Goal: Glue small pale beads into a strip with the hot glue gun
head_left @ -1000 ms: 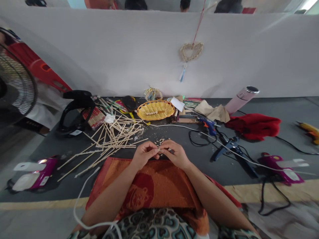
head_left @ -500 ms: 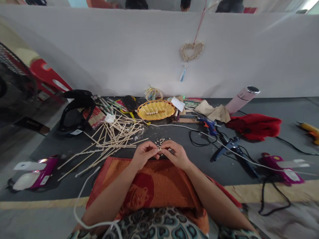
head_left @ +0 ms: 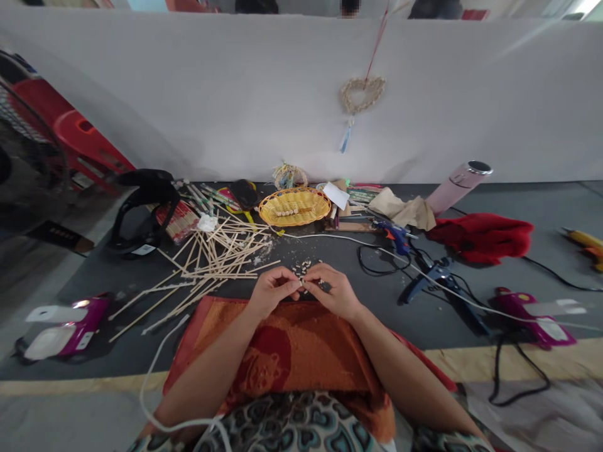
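My left hand [head_left: 276, 290] and my right hand [head_left: 331, 289] meet at the near edge of the dark tabletop. Both are closed, thumbs and forefingers pinching a tiny pale wooden piece [head_left: 302, 282] between them. Its exact shape is too small to make out. Just beyond the fingertips lie several short cut bits of wooden stick [head_left: 308, 264]. Beneath my wrists an orange towel [head_left: 320, 339] covers my lap. Farther back, a yellow woven basket [head_left: 311, 216] holds a short row of small pale pieces.
Long thin wooden sticks [head_left: 221, 251] lie heaped on the left. On the right are blue pliers [head_left: 431, 276], a blue glue gun [head_left: 398, 238], a red cloth [head_left: 485, 237] and a pink flask [head_left: 456, 188]. A white cable [head_left: 348, 238] crosses the table. A heart-shaped ornament [head_left: 349, 100] hangs behind.
Both hands stay together in almost the same place, still pinching the small piece. The camera view has shifted very slightly.
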`<state>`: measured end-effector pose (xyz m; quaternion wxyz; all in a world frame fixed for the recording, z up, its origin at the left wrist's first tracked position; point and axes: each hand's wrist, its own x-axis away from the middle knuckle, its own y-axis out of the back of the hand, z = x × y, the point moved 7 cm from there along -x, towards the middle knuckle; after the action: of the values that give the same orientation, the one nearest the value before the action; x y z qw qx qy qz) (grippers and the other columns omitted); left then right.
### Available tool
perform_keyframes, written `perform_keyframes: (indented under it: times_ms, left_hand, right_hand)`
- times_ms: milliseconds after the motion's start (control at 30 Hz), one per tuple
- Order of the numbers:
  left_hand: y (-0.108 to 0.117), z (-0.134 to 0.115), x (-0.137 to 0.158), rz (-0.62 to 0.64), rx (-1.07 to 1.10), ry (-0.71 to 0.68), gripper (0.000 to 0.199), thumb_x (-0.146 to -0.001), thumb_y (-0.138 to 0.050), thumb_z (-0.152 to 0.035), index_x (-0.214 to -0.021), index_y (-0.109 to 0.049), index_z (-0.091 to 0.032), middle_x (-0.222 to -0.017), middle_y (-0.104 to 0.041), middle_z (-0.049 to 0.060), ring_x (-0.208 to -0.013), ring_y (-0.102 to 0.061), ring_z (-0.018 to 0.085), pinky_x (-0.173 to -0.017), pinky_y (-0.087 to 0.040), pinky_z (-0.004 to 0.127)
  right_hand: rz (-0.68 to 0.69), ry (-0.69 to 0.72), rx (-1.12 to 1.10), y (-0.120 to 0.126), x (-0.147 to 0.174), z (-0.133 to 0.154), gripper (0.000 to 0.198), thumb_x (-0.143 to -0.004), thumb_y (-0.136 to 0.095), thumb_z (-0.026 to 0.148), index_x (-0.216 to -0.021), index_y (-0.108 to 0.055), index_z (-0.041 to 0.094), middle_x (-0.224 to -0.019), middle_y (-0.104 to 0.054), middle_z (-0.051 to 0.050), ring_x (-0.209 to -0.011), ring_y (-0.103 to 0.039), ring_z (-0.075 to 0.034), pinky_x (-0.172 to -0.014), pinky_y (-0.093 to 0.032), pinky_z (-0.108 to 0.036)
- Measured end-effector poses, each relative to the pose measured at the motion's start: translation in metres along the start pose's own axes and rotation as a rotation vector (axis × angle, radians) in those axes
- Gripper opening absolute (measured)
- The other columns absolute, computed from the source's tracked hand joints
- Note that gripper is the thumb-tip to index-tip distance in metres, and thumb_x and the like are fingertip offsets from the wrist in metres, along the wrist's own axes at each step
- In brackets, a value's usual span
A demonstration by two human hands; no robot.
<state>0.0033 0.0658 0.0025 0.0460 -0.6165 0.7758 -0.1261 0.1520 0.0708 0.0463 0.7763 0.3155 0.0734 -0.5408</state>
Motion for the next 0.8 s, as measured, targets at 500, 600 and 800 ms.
perform_keyframes:
  times_ms: [500,600,800]
  left_hand:
    - [-0.0016,-0.0006,0.0012,0.039,-0.009,-0.013,0.02,-0.076,-0.074,-0.031,-0.08,-0.065,-0.014,-0.074,-0.072,0.005,-0.056,-0.064,0.013,-0.058,-0.053,0.026]
    - [-0.0004,0.0003,0.0015,0.037,-0.025,0.002,0.021,-0.075,-0.074,-0.032,-0.079,-0.064,-0.014,-0.072,-0.072,0.005,-0.056,-0.064,0.013,-0.058,-0.052,0.026]
    - [-0.0007,0.0003,0.0004,0.049,-0.018,0.003,0.022,-0.075,-0.074,-0.032,-0.08,-0.064,-0.014,-0.068,-0.07,0.003,-0.057,-0.064,0.012,-0.061,-0.052,0.025]
  right_hand:
    - [-0.009,0.01,-0.076,-0.0021,0.0004,-0.0033,0.008,-0.087,-0.065,0.026,-0.092,-0.071,0.024,-0.086,-0.07,-0.004,-0.086,-0.064,-0.017,-0.08,-0.052,-0.033]
    - [-0.004,0.005,-0.085,-0.003,0.0009,-0.0046,0.008,-0.086,-0.066,0.027,-0.091,-0.072,0.024,-0.085,-0.07,-0.004,-0.086,-0.064,-0.017,-0.079,-0.052,-0.033]
    - [0.002,-0.023,-0.107,-0.0039,0.0004,-0.0076,0.01,-0.087,-0.065,0.028,-0.094,-0.072,0.024,-0.087,-0.071,-0.004,-0.086,-0.065,-0.017,-0.08,-0.052,-0.033]
